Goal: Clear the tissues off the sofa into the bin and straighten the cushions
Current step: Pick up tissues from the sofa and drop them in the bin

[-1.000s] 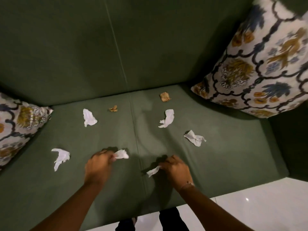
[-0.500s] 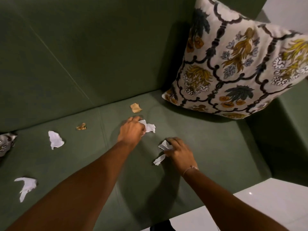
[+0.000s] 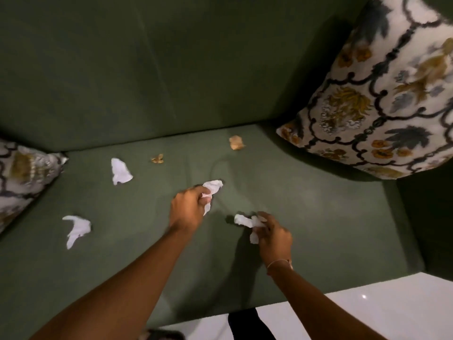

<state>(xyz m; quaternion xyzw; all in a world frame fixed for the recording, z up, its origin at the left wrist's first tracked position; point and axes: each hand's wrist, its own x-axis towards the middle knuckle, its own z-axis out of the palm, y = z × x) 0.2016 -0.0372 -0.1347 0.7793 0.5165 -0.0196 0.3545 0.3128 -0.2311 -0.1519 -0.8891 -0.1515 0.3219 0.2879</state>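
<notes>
My left hand is closed around crumpled white tissue just above the green sofa seat. My right hand grips more white tissue a little to the right and nearer me. Two loose white tissues lie on the seat to the left, one further back and one nearer the front. Two small brown crumpled scraps sit near the backrest, one left of the other. No bin is in view.
A patterned cushion leans in the sofa's right corner. Another patterned cushion lies at the left edge, partly cut off. White floor runs along the sofa's front edge at the lower right.
Both hands have lifted their tissues off the seat and drawn back toward me. The tissues that lay mid-seat are now in my hands. The camera has swung back left, showing the left cushion again.
</notes>
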